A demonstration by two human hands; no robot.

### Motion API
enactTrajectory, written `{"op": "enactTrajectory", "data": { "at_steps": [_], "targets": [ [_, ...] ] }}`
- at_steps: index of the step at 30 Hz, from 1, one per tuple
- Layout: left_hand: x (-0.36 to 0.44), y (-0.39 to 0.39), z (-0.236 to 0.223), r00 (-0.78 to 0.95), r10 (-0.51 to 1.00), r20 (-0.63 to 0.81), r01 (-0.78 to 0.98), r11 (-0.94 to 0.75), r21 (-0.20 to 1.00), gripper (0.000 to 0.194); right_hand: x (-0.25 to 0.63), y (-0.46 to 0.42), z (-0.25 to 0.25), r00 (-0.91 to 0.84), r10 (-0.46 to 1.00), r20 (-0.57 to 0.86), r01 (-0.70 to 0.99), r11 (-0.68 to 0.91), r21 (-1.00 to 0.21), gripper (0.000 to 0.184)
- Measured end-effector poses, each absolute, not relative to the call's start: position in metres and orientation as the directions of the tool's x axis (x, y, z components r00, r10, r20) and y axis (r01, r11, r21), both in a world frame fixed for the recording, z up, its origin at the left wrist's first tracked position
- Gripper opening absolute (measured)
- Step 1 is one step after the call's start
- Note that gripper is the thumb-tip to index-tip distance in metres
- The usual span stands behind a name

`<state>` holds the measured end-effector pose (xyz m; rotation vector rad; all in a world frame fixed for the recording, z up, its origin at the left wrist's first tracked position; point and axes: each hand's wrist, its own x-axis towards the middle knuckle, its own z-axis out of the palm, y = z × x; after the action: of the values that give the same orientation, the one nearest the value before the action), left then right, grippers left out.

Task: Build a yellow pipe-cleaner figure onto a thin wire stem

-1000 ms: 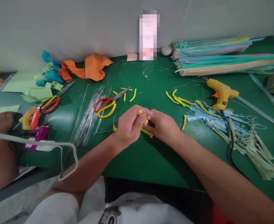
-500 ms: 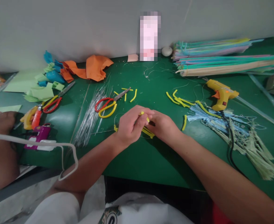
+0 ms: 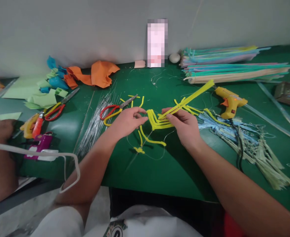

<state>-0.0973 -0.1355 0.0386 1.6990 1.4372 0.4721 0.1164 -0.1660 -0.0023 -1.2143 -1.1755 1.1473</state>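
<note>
My right hand pinches a bundle of yellow pipe cleaners, bent into nested V shapes, over the middle of the table. Long yellow ends rise from its fingertips toward the back right. My left hand is open, thumb and forefinger apart, right beside the bundle's left bend; whether the fingertips touch it I cannot tell. Below the bundle hang a thin wire, curved yellow strands and a small knotted yellow piece. Red-and-yellow-handled scissors lie just behind my left hand, among short yellow offcuts.
Thin metal wires lie at left. A yellow glue gun and blue-green tassels lie at right, with bundled pipe cleaners behind. A phone leans on the wall. Another person's arm rests at far left.
My hands have drawn apart from being clasped together. The bent yellow bundle now shows in the right hand, its long ends raised; the left hand has moved left and opened.
</note>
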Motion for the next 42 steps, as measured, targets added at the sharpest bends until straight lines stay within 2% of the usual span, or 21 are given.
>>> {"op": "enactTrajectory", "data": {
  "at_steps": [5, 8, 11, 13, 16, 19, 23, 28, 32, 37, 39, 42],
  "targets": [
    [-0.083, -0.143, 0.038, 0.478, 0.803, -0.356, 0.436, 0.135, 0.89, 0.017, 0.12, -0.16, -0.007, 0.072, 0.996, -0.05, -0.217, -0.033, -0.976, 0.011],
    [-0.072, -0.147, 0.027, 0.42, 0.821, -0.386, 0.374, 0.231, 0.898, 0.014, 0.121, -0.158, -0.009, 0.071, 0.995, -0.074, -0.253, -0.054, -0.966, 0.013],
    [-0.066, -0.149, 0.014, 0.406, 0.821, -0.402, 0.299, 0.296, 0.907, 0.018, 0.121, -0.158, -0.012, 0.074, 0.995, -0.066, -0.185, -0.051, -0.981, 0.016],
    [-0.064, -0.149, 0.008, 0.431, 0.825, -0.366, 0.205, 0.306, 0.93, 0.024, 0.121, -0.158, -0.013, 0.081, 0.996, -0.045, -0.105, -0.037, -0.994, 0.017],
    [-0.065, -0.146, 0.002, 0.424, 0.876, -0.229, 0.013, 0.246, 0.969, 0.037, 0.121, -0.159, -0.012, 0.084, 0.996, -0.026, -0.008, -0.025, -1.0, 0.018],
    [-0.068, -0.144, -0.002, 0.417, 0.902, -0.111, -0.096, 0.165, 0.982, 0.043, 0.119, -0.159, -0.009, 0.09, 0.996, -0.027, -0.008, -0.027, -1.0, 0.019],
    [-0.07, -0.143, -0.004, 0.487, 0.873, -0.015, -0.166, 0.11, 0.98, 0.05, 0.119, -0.158, -0.009, 0.091, 0.995, -0.031, -0.024, -0.029, -0.999, 0.017],
    [-0.071, -0.137, -0.005, 0.427, 0.904, 0.01, -0.13, 0.05, 0.99, 0.04, 0.122, -0.158, -0.008, 0.13, 0.991, -0.044, 0.062, -0.052, -0.997, 0.016],
    [-0.071, -0.128, -0.005, 0.362, 0.932, 0.017, -0.105, 0.022, 0.994, 0.031, 0.121, -0.16, -0.001, 0.056, 0.993, -0.105, 0.175, -0.113, -0.978, 0.014],
    [-0.068, -0.126, 0.0, 0.418, 0.908, -0.037, 0.083, 0.003, 0.997, 0.026, 0.118, -0.162, 0.002, -0.068, 0.987, -0.147, 0.315, -0.119, -0.942, 0.01],
    [-0.067, -0.128, 0.002, 0.443, 0.896, -0.023, 0.125, -0.037, 0.992, 0.027, 0.117, -0.161, 0.0, -0.09, 0.982, -0.166, 0.302, -0.132, -0.944, 0.009],
    [-0.064, -0.133, 0.001, 0.44, 0.897, 0.037, 0.134, -0.107, 0.985, 0.03, 0.117, -0.159, -0.003, -0.077, 0.982, -0.172, 0.189, -0.155, -0.97, 0.014]
  ]
}}
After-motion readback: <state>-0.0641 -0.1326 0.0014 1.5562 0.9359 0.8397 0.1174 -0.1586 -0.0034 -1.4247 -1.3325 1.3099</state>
